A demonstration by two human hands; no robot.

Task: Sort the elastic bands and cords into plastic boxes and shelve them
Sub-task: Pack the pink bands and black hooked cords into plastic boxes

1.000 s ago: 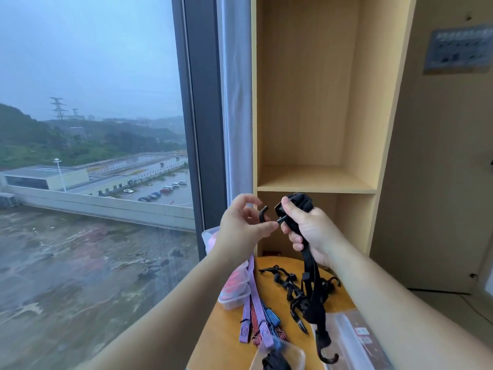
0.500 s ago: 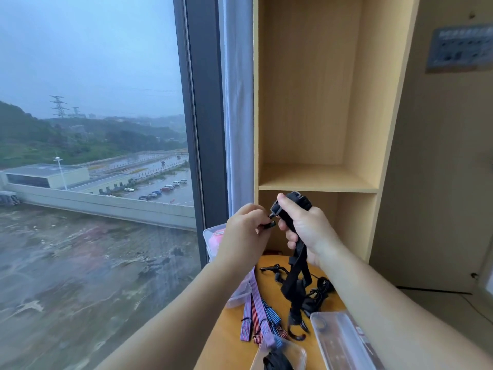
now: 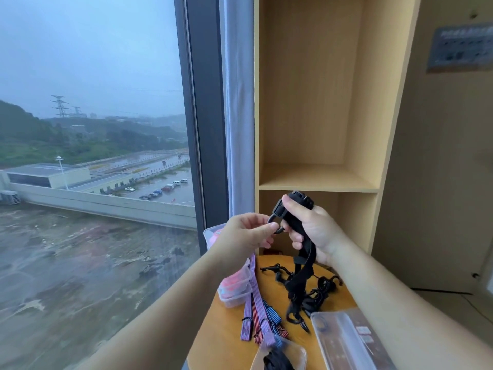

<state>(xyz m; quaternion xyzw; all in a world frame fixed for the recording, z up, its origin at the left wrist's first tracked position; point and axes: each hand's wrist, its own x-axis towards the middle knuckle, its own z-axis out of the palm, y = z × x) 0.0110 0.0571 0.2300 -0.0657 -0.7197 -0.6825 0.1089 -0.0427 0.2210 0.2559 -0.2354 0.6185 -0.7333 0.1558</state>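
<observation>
The sorting is looking partway done. The right hand (image 3: pixel 312 231) is gripping a black elastic strap (image 3: pixel 306 265) above the desk (image 3: pixel 226 340), its fingers (image 3: pixel 296 243) curled round the folded upper end; the left hand (image 3: pixel 244 237) is pinching the strap's hook (image 3: pixel 278 230) between thumb and fingertip; the strap's lower end is hanging down to a tangle of black hooked cords (image 3: pixel 324 285) lying loose on the desk. Striped bands (image 3: pixel 257 313) are lying unboxed beside a clear box (image 3: pixel 236 292) holding something pink; another clear box (image 3: pixel 298 353) at the lower edge is holding a black cord. The shelf (image 3: pixel 317 180) behind is carrying no box, so shelving appears not yet begun. The left arm is hiding part of the pink box; the frame is cutting off the lower box; whether the clear piece (image 3: pixel 346 340) at the right is a lid or a box is hard to tell.
</observation>
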